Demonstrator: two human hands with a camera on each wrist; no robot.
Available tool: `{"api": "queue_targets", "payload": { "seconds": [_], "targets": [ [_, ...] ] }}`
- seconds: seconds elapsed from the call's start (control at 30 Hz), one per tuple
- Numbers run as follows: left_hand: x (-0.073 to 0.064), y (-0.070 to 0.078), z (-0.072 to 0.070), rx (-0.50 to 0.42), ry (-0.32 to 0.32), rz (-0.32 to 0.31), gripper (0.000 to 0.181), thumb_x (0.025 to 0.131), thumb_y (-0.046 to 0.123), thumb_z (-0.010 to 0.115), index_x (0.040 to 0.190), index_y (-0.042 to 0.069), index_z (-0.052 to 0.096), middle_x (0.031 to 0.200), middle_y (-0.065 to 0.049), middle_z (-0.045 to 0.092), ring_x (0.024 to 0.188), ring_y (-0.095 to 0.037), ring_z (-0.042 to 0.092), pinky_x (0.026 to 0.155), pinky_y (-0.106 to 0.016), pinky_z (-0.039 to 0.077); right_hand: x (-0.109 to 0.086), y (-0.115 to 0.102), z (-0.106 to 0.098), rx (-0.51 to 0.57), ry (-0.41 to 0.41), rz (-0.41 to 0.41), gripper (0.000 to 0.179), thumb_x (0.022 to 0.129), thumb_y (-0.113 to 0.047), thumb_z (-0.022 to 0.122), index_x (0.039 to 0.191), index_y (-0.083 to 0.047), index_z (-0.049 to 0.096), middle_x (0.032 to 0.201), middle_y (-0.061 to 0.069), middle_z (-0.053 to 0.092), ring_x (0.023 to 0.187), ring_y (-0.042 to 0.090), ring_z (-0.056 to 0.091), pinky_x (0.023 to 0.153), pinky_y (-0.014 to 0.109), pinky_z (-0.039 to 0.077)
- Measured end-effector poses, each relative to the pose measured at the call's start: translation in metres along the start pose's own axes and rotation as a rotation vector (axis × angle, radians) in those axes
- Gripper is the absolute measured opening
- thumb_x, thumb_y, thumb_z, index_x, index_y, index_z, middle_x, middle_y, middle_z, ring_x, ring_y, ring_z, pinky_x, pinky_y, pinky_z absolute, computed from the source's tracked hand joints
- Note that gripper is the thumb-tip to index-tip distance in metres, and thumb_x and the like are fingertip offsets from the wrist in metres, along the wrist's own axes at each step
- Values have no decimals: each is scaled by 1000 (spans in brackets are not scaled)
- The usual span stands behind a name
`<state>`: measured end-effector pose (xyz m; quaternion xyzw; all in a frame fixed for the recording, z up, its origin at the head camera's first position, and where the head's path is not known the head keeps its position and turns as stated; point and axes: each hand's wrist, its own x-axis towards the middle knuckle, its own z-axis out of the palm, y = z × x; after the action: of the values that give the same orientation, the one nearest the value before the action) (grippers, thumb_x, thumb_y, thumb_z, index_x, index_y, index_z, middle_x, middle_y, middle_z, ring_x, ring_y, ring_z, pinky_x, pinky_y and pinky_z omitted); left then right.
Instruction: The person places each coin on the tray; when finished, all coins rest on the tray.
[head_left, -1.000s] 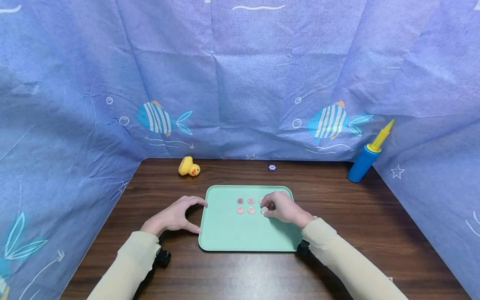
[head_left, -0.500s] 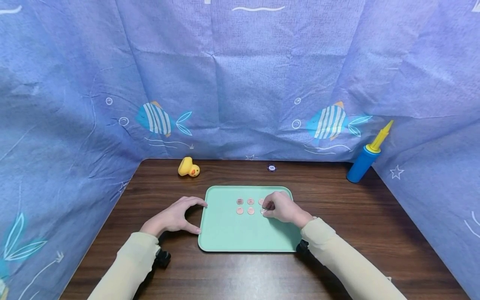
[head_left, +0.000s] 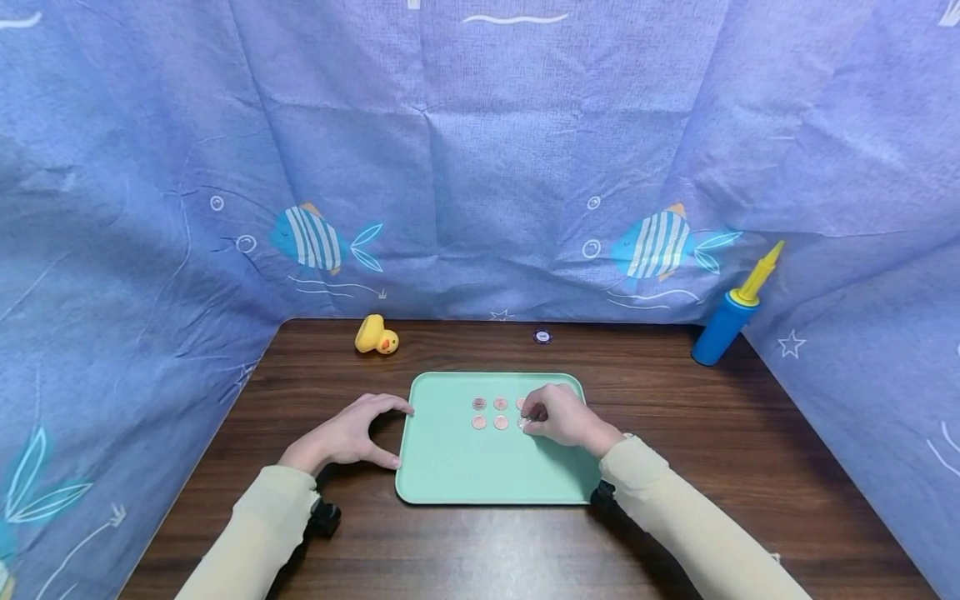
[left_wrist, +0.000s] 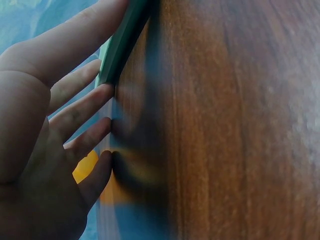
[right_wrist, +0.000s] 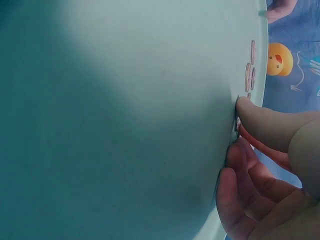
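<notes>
In the head view a pale green tray [head_left: 457, 475] lies on the dark wooden table. Two short rows of coppery coins [head_left: 478, 422] sit on it, behind and left of my right hand [head_left: 564, 415]. Thumb and forefinger of that hand pinch a coin [head_left: 522, 423] at the right end of the nearer row, low over the tray; the right wrist view shows this coin [right_wrist: 237, 126] partly hidden by the thumb. My left hand [head_left: 347, 432] has thumb and forefinger spread against the tray's left rim. Its other fingers [left_wrist: 87, 137] reach down to the table.
Behind the tray a yellow rubber duck [head_left: 373, 335] lies at the left, and a dark poker chip [head_left: 542, 337] to its right. A blue and yellow hand pump [head_left: 731, 317] stands tilted at the back right. A blue fish-print cloth [head_left: 510, 150] hangs around the table.
The coin in my right hand has slid slightly left, closer to its neighbour in the nearer row. My left hand stays at the tray's rim.
</notes>
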<state>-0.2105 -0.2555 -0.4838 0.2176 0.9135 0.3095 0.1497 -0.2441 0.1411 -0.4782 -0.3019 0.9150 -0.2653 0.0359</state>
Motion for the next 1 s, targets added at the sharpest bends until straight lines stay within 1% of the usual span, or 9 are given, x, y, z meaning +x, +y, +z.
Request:
{"api": "queue_targets", "payload": {
  "seconds": [0.17,0.3,0.5,0.6,0.77,1.0],
  "targets": [
    [0,0,0,-3,-1,-2,77,76,51,93,143,28,61,154,-2,53,146,-33,40,115,-60,36,-1,2,0,4,-3,-13,11,85,-7,88,90,-10,79,83,-5,74,78,9,67,72,24,54],
    [0,1,0,-7,-4,-5,78,76,51,93,143,28,60,154,-3,52,145,-32,40,115,-60,36,-4,5,-5,20,-17,8,11,87,-11,87,93,-10,78,87,-2,74,81,11,68,74,27,55],
    [0,1,1,6,5,14,79,75,51,94,143,25,61,153,-2,54,144,-32,42,115,-58,37,-13,11,-20,40,-9,64,13,89,-14,85,99,-10,79,89,0,73,79,10,64,70,29,54],
    [0,1,1,16,11,24,80,75,50,94,143,24,61,152,-3,55,144,-32,42,115,-57,37,-18,17,-28,50,2,82,14,89,-14,85,101,-8,79,91,0,74,78,9,66,69,28,54],
    [0,1,1,21,12,23,80,75,50,94,143,23,61,152,-3,54,144,-32,42,115,-57,37,-27,31,-42,52,8,71,18,89,-13,84,105,-5,78,92,2,75,78,10,69,69,28,56],
    [-1,3,0,2,4,-3,80,75,50,94,144,25,61,154,-4,53,146,-33,40,115,-59,36,-44,48,-58,55,5,86,18,92,-12,82,108,-5,78,94,-1,73,80,9,66,69,29,55]
  ]
}}
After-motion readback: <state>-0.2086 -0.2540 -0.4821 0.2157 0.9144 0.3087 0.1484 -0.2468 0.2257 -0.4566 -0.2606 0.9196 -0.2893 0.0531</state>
